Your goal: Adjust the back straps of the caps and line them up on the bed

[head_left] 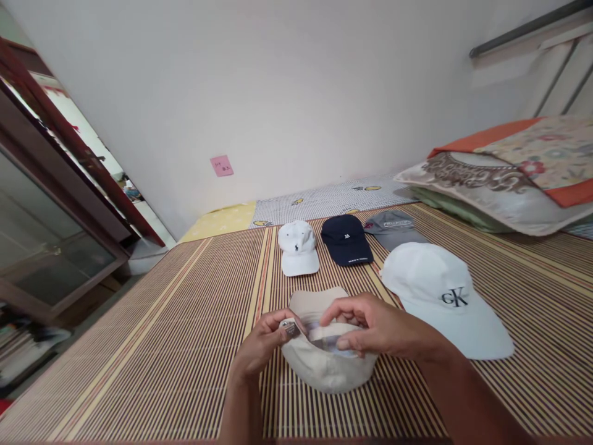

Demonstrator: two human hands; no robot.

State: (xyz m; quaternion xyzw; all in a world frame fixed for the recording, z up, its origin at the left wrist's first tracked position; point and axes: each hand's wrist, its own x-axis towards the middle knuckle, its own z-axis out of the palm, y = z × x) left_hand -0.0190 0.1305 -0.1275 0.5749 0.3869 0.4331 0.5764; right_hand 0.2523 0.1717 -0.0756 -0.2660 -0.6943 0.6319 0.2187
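A beige cap (pixel 328 374) lies upside down on the striped mat, its inside facing up and its brim pointing away from me. My left hand (pixel 262 343) pinches the cap's left edge, where a small dark tag or buckle shows. Over the opening is my right hand (pixel 370 327), thumb and fingers spread apart, with the fingertips reaching into the cap. Right of it sits a white cap (pixel 430 296) with black "CK" lettering. Farther back are a white cap with a small logo (pixel 298 247), a navy cap (pixel 346 240) and a grey cap (pixel 396 228).
The striped bamboo mat (pixel 185 346) covers the bed. Pillows (pixel 500 179) are stacked at the back right, and patterned cloth (pixel 319 196) runs along the wall. A pink note (pixel 222 165) is stuck on the wall. A glass-fronted cabinet (pixel 50 241) stands left.
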